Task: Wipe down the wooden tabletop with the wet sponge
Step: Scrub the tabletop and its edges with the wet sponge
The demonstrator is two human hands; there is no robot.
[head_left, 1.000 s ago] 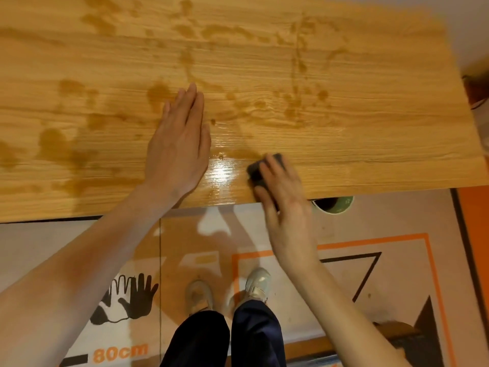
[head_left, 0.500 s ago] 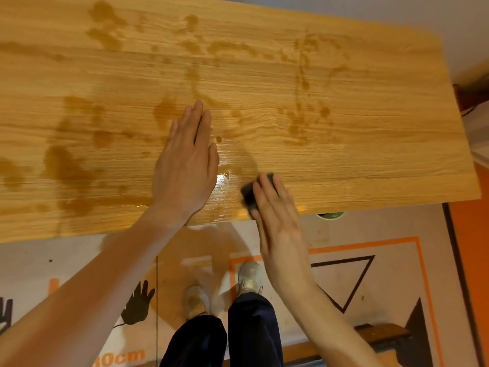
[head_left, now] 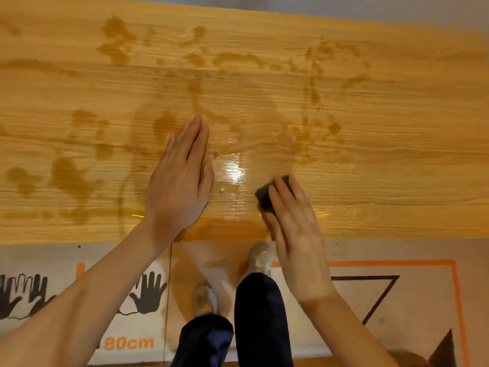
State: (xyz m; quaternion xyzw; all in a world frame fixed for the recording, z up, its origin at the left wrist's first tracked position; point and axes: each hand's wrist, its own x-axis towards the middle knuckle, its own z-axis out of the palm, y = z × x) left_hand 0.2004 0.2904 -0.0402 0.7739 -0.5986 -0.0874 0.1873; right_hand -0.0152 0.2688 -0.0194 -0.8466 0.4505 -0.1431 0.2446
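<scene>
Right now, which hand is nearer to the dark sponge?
Right. The right hand presses on the sponge with straight fingers; the left hand lies flat on the tabletop, apart, to its left.

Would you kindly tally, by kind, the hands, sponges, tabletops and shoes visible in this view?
Hands: 2, left hand and right hand
Sponge: 1
Wooden tabletop: 1
Shoes: 2, one and another
Total: 6

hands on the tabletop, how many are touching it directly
1. The left hand lies flat on the tabletop, left of the shiny wet patch. The right hand presses the sponge near the front edge, so its contact underneath is hidden.
</scene>
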